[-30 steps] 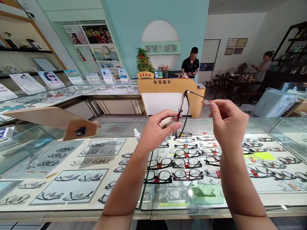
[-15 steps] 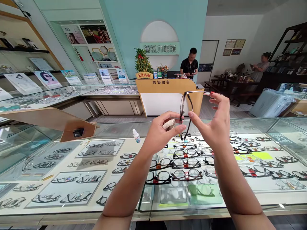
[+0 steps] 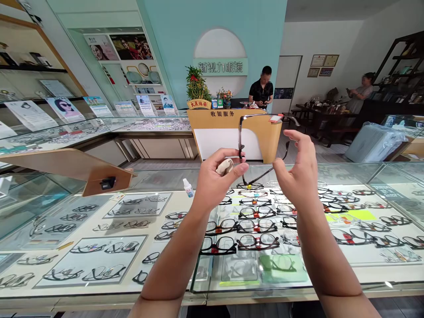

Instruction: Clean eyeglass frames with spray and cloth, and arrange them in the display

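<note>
A pair of dark-framed eyeglasses [image 3: 240, 132] is held up above the glass counter, seen nearly edge-on, its temples unfolded to the right. My left hand [image 3: 213, 183] pinches the middle of the frame between thumb and fingers. Tucked in that same hand is a crumpled beige cloth [image 3: 224, 167]. My right hand [image 3: 300, 172] stands open beside the temple ends, thumb and fingers apart. Its thumb is close to the lower temple; whether they touch I cannot tell. A small red-and-white tag [image 3: 275, 118] hangs on the upper temple.
Rows of eyeglasses [image 3: 257, 226] lie in the glass display counter [image 3: 172, 282] below my arms. A small white spray bottle [image 3: 188, 188] stands left of my hands. Left is a slanted wooden board [image 3: 76, 165]. Beyond are a cashier desk [image 3: 228, 139] and two people, one behind it.
The eyeglasses have turned so their temples spread wider apart, and they moved slightly left with my left hand. My right fingers, earlier at the upper temple's end, are now apart from it.
</note>
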A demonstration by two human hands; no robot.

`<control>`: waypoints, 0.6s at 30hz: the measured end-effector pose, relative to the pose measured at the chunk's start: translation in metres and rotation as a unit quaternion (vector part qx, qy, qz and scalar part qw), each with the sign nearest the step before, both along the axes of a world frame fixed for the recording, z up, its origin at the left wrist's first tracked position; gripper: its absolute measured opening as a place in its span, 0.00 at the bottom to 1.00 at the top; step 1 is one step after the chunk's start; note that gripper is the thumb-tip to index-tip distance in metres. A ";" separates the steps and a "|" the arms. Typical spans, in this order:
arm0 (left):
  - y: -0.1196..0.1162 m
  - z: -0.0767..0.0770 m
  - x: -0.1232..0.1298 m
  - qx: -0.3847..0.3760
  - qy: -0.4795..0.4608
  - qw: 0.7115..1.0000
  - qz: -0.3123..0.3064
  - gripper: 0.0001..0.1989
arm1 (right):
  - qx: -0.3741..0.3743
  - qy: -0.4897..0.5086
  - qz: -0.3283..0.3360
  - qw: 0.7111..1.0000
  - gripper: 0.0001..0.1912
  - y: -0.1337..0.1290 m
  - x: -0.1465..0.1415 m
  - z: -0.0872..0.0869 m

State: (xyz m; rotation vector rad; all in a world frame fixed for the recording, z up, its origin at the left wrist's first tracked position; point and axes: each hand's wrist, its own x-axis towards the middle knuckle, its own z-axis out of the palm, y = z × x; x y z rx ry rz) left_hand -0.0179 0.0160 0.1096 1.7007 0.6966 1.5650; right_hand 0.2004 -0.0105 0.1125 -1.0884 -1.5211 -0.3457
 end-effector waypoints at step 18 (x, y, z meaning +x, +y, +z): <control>0.000 0.002 -0.004 0.037 0.022 0.999 0.032 0.21 | -0.099 0.015 0.140 0.985 0.17 -0.006 -0.014 0.001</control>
